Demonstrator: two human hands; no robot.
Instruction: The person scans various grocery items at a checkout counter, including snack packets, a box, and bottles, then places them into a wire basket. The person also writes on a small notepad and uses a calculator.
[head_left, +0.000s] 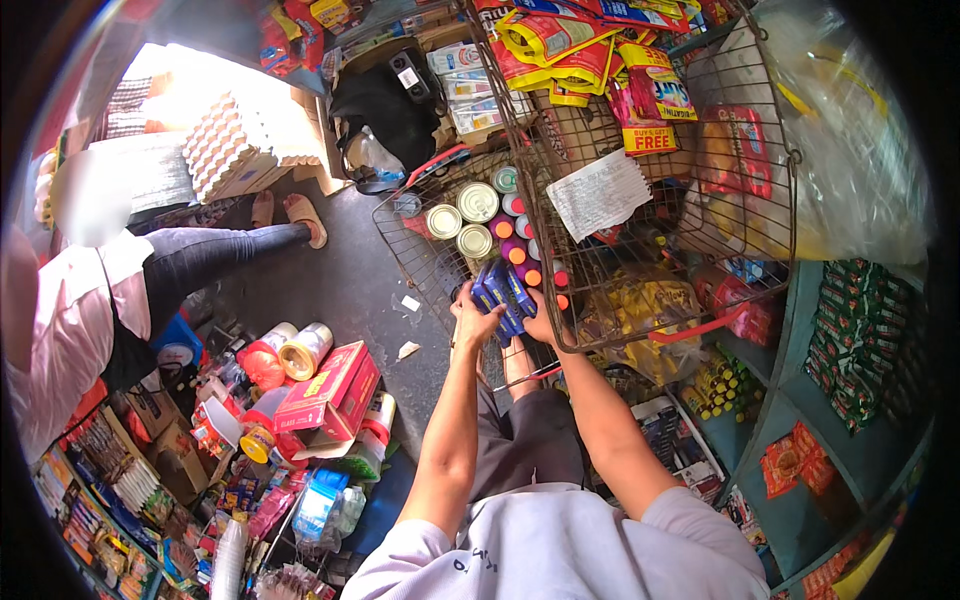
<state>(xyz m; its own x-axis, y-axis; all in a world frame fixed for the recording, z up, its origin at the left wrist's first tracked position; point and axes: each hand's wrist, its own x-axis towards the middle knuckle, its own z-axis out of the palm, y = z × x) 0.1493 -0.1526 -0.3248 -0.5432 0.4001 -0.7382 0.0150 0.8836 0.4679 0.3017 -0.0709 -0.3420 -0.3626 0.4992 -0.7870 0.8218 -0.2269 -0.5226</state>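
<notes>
Between my two hands is a group of small dark blue boxes (502, 296), held over the near end of a lower wire basket (409, 281). My left hand (475, 316) grips their left side, and my right hand (541, 319) holds the right side. Just beyond them in the basket stand several metal cans (477, 202) and rows of bottles with orange and pink caps (516, 256). An upper wire basket (660, 330) overlaps on the right, with a handwritten paper sheet (600, 195) and red and yellow packets (555, 45) at its far end.
At the left, a person (82, 300) in a light top and dark trousers is near stacked egg trays (225, 142). A red cardboard box (330, 397) lies among mixed goods at lower left. Shelves with green sachet strips (855, 337) stand on the right. A black bag (386, 112) lies beyond the basket.
</notes>
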